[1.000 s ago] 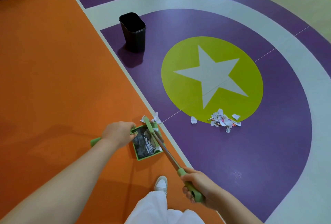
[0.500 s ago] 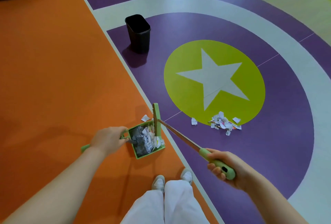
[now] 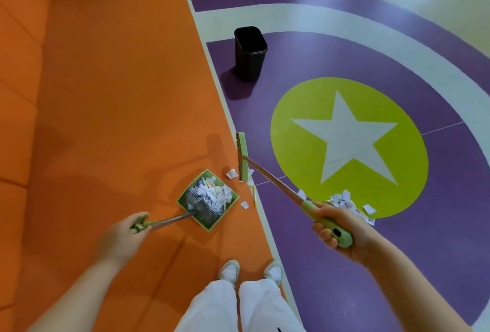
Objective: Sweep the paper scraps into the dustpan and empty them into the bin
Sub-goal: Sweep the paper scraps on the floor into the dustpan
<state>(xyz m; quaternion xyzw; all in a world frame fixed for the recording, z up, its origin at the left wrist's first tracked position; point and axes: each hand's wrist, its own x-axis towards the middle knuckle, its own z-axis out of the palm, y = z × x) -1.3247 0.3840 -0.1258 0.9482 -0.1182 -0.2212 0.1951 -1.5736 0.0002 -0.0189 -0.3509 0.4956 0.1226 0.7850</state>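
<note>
The left hand (image 3: 124, 233) gripped the green end of the dustpan (image 3: 208, 199) handle, fingers curled round it, with the thin metal shaft running up and to the right to the pan. The green dustpan sat over the orange part of the floor (image 3: 106, 92), turned so one corner pointed away from the person, and it held a heap of white paper scraps (image 3: 214, 192) in its far half, with a row of comb teeth showing across its near half.

The right hand (image 3: 342, 231) was wrapped round the green grip of the broom (image 3: 242, 156), whose shaft slanted up and to the left to the long green head. The head lay roughly along the pale border line between the orange and purple floor, just beyond the dustpan and apart from it.

A few loose scraps (image 3: 232, 173) lay on the floor between the broom head and the dustpan, some touching the head's near end, one just right of the pan. A second pile of scraps (image 3: 344, 200) rested at the lower edge of the yellow-green circle (image 3: 299, 119) with the white star, partly hidden by the right hand.

The black bin (image 3: 250, 53) stood upright on the purple floor, well beyond the broom. White trousers (image 3: 238, 305) and white shoes (image 3: 229, 272) showed at the bottom edge.
</note>
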